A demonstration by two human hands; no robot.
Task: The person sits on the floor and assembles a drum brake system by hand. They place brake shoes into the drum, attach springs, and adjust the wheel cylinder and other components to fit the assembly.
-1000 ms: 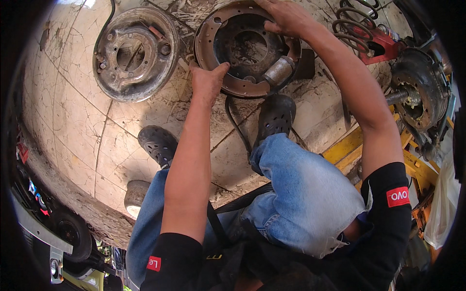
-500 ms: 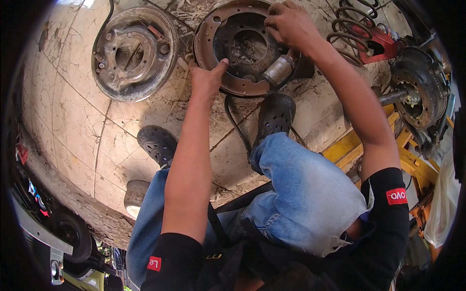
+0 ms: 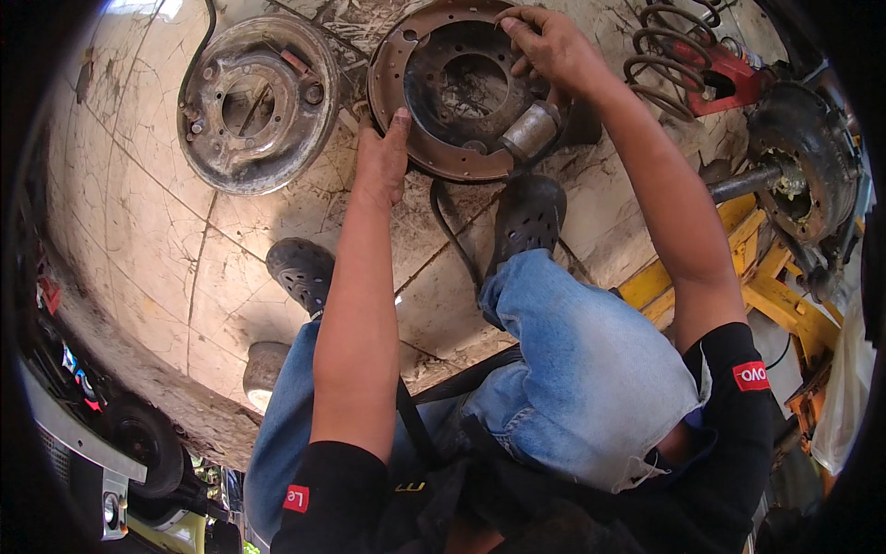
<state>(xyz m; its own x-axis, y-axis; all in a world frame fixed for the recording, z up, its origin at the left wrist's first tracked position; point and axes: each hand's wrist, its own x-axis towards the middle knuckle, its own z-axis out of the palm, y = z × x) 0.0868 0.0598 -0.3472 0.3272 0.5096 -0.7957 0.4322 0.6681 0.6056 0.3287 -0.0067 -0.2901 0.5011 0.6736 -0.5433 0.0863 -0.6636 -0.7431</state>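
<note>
Left hand (image 3: 380,162) drawn back to the rim, right hand (image 3: 558,55) bent inward

Since a second ago, the left thumb has pulled off the flat of the curved brown strip (image 3: 390,78) toward its outer edge, and the right fingers, spread over the top then, have bent together. From where I stand, the round plate (image 3: 425,88) lies flat on the floor and looks much as it did.

Going by its clock face, the left hand sits at eight, thumb at the edge, fingers out of sight, so I can't tell how firmly it grips. The right hand is at two, fingers crooked; whether anything is pinched there, I can't make out.

As for progress, the strip seems already set along the plate, from twelve round through nine to six, with a metal cylinder (image 3: 532,131) resting at four. What's left, I'd judge, is on the right side, mostly hidden by that hand. Off toward nine, a second plate (image 3: 286,138) lies with no such strip on it.
</note>
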